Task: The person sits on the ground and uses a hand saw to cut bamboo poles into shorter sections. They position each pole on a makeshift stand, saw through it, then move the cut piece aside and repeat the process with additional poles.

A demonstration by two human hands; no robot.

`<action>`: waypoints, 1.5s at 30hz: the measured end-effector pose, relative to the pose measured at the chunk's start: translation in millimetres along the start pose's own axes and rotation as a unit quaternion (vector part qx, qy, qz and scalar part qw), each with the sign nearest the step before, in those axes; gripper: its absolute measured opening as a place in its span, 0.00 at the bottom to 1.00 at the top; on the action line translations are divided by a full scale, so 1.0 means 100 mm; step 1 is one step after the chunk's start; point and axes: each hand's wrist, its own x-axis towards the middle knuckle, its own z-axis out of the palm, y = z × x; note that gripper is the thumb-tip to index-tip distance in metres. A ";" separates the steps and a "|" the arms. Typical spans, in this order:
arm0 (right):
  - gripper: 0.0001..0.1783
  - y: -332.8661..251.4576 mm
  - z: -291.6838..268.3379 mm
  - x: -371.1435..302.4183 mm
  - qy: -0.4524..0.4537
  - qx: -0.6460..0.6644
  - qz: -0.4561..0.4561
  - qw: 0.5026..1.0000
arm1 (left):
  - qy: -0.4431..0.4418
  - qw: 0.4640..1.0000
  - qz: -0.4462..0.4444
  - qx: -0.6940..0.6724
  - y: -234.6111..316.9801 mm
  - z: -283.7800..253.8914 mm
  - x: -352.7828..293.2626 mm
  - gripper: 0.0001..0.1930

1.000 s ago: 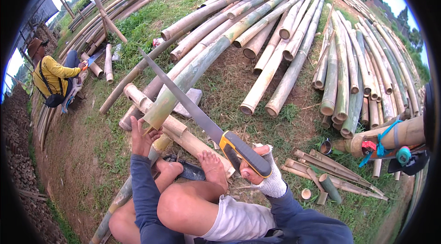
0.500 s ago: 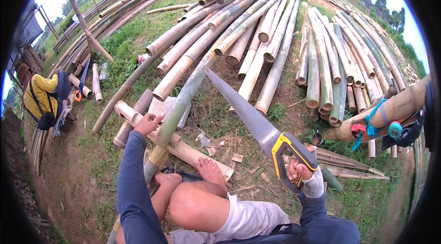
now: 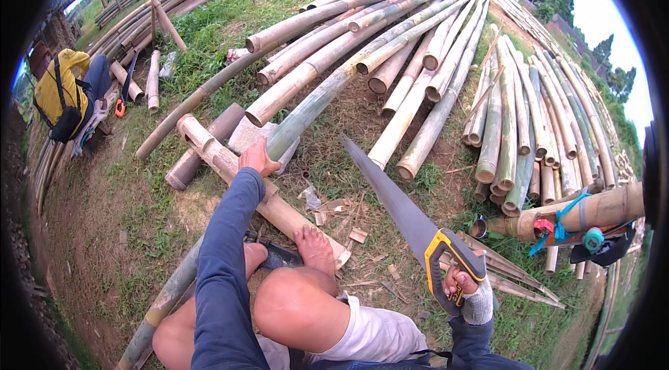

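My right hand (image 3: 463,283), in a pale knitted glove with bare fingers, grips the yellow-and-black handle of a hand saw (image 3: 401,206). The blade slants up and left, its tip apart from the bamboo. My left hand (image 3: 258,159) is closed on a green bamboo pole (image 3: 306,113), thumb and fingers against its sides. My left sleeve hides part of this pole; green bamboo shows again at the lower left. The pole lies across a thick, notched bamboo piece (image 3: 282,215), and my bare foot (image 3: 315,248) rests on that piece.
Fanned bamboo poles (image 3: 418,91) lie ahead, with another stack (image 3: 516,119) at the right. A bamboo post (image 3: 592,215) with hanging tools stands at the right edge. A person in yellow (image 3: 64,84) sits at the left near another saw (image 3: 122,97). A pale block (image 3: 247,134) lies beyond my left hand.
My left hand has gone from open above the notched bamboo piece to closed on the green pole. The saw stays in my right hand. The whole view has shifted slightly.
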 end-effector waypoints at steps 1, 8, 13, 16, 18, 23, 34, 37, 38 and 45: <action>0.39 -0.02 -0.01 0.00 -0.010 0.005 -0.009 1.000 | 0.007 1.000 0.007 -0.014 -0.04 0.00 -0.05 0.46; 0.33 -0.23 -0.23 -0.02 -0.049 0.016 -0.012 0.999 | -0.117 0.978 0.064 -0.163 -0.84 -0.30 -0.62 0.55; 0.18 -0.35 -0.32 0.14 -0.073 0.065 -0.005 0.995 | -0.293 0.910 -0.031 -0.290 -1.85 -0.97 -1.52 0.51; 0.17 -0.45 -0.29 0.30 -0.056 0.054 -0.010 0.997 | -0.302 0.896 -0.110 -0.308 -2.48 -1.42 -2.09 0.51; 0.20 -0.49 -0.26 0.40 -0.042 0.032 0.001 0.999 | -0.283 0.905 -0.150 -0.281 -2.84 -1.58 -2.51 0.51; 0.18 -0.60 -0.34 0.48 -0.052 0.035 -0.019 0.998 | -0.202 0.946 -0.166 -0.189 -3.37 -1.38 -3.20 0.53; 0.20 -1.23 0.07 0.01 0.080 -0.016 -0.131 0.988 | -0.087 0.956 -0.274 0.059 -3.21 -1.06 -3.16 0.57; 0.20 -1.39 0.35 0.05 0.067 0.058 -0.185 0.979 | -0.071 0.959 -0.261 0.086 -3.11 -1.02 -3.17 0.58; 0.20 -1.44 0.42 0.09 0.041 0.080 -0.197 0.976 | -0.060 0.964 -0.242 0.097 -3.09 -1.01 -3.17 0.58; 0.25 -1.29 1.11 0.66 -0.104 0.118 -0.207 0.966 | -0.022 0.987 -0.119 0.107 -2.75 -0.98 -2.82 0.59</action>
